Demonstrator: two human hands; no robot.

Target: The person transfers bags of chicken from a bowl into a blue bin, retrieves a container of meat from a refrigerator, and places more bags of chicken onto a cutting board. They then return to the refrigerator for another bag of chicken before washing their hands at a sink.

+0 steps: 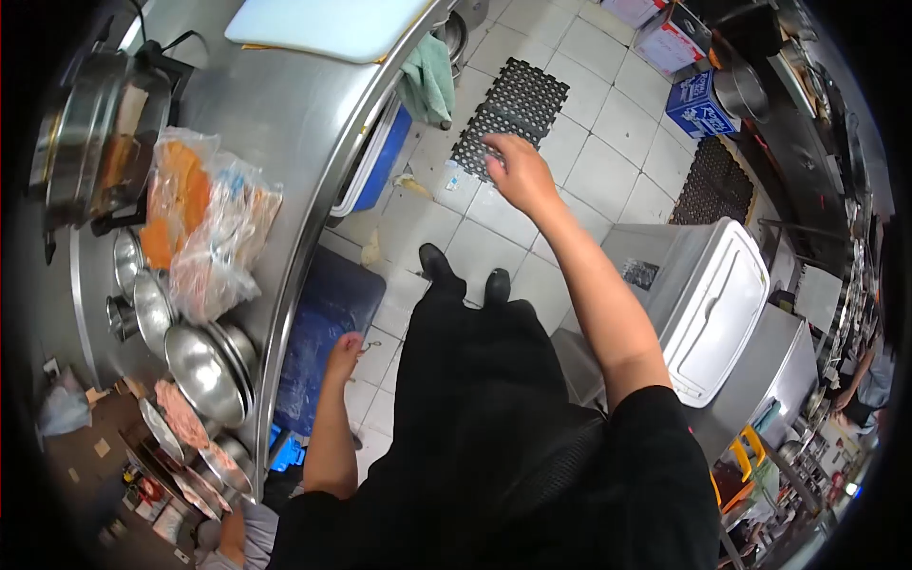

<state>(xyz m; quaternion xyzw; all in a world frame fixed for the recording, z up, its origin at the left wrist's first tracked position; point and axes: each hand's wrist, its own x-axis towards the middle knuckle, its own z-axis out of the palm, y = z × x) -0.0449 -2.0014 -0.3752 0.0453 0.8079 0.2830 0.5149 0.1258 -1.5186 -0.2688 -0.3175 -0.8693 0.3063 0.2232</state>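
Note:
My right hand point(520, 173) is held out over the tiled floor, near a black perforated mat point(518, 106), thumb and forefinger apart with nothing visible between them. Lower down, beside the steel counter, my left hand point(345, 357) hangs over the floor next to a dark blue plastic-covered bin point(328, 328); its fingers are mostly hidden. On the counter point(275, 104) lie clear bags, one holding orange pieces point(183, 195). Steel bowls point(204, 375) stand along its near end, close to pinkish food point(180, 415).
A white cutting board point(328, 24) lies at the counter's far end, with a green cloth point(427, 81) hanging by the edge. To the right stands a bin with a white lid point(719, 313). Boxes point(700, 104) sit at back right. Parts of other people show at both lower edges.

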